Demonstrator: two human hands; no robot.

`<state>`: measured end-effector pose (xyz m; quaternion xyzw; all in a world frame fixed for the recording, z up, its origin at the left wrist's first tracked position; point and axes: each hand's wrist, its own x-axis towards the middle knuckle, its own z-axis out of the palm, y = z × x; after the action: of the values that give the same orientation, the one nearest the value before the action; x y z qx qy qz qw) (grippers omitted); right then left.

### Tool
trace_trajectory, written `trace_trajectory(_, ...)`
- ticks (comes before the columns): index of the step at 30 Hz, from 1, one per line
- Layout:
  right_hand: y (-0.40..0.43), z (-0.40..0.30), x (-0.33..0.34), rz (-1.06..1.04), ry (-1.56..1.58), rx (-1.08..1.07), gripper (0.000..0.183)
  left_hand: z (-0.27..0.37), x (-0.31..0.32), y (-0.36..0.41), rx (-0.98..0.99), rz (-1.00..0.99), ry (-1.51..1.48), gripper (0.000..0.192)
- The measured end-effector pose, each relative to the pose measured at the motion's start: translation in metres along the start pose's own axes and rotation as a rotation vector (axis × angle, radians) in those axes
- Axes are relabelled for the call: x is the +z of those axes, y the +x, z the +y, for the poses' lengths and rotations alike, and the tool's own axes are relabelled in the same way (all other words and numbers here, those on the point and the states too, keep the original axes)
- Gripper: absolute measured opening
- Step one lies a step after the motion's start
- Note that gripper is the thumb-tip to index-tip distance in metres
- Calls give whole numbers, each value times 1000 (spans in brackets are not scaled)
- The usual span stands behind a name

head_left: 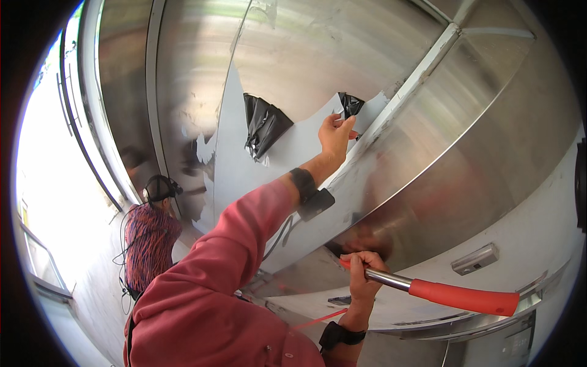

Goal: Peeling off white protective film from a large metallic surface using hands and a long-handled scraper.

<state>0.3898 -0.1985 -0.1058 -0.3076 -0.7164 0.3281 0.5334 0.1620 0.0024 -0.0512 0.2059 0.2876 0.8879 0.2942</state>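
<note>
My left hand [337, 135] is raised to a stainless steel wall panel [330, 55], its fingers bent at the lower edge of a small black film flap [352, 104]. Whether they pinch the flap is unclear. Pale grey film [293, 151] covers the lower part of this panel, with a ragged upper edge. To the left hangs a larger, folded black film flap [266, 124]. Lower down, my right hand [367, 270] grips a tool [463, 296] with a red handle and a metal shaft. The tool's other end is mostly hidden by the hand.
A person [153, 238] in a patterned top, with a head strap and cables, crouches at the left by the wall. A pale ledge [403, 103] runs diagonally beside the panel. A metal box [475, 259] is fixed on the white surface at right.
</note>
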Motion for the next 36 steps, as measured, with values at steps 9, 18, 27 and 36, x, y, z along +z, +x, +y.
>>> trace_trajectory(9,-1,-2,1,20,20,39,7,8,4,20,-74,111,-59,40)
trace_trajectory(18,-2,3,-1,6,1,31,6,-7,-24,20,-114,225,-24,26)
trace_trajectory(27,-1,-4,1,4,-21,42,8,5,-19,29,-6,230,269,18)
trace_trajectory(36,-1,-9,4,33,-9,55,9,7,-9,30,-1,182,225,10)
